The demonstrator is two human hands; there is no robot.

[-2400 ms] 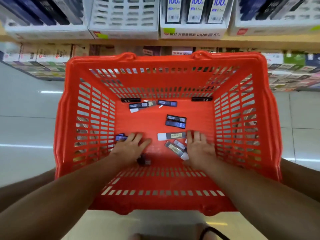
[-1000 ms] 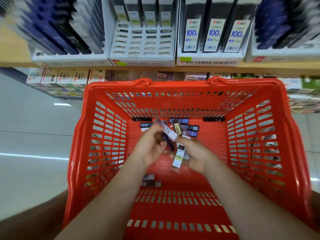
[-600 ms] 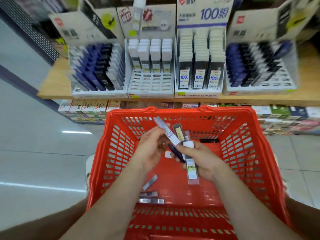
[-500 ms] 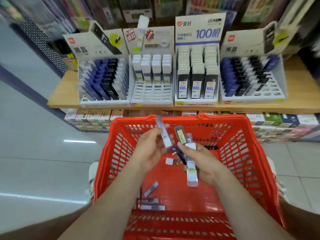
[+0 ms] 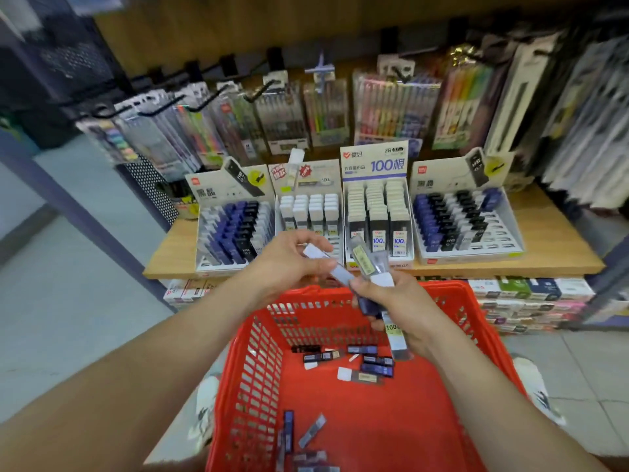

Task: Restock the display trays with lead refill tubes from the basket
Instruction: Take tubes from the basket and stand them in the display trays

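1. Wooden shelf runs just beyond the far rim of the red basket, with packs of pens hanging above and behind it.
2. The basket sits nearest the camera, below both forearms, open side up.
3. Four display trays stand side by side on the shelf beyond the basket. The two outer ones hold blue, black and white tubes, and the two inner ones hold white-capped tubes.
4. The left hand is raised above the basket's far rim, thumb and fingers pinching one pale lead refill tube.
5. The right hand, over the basket's far end and touching that tube's tip, is curled round a bunch of refill tubes that fan out above and below the fist.
6. Loose tubes lie scattered on the basket floor, and a few more lie by its near left corner.
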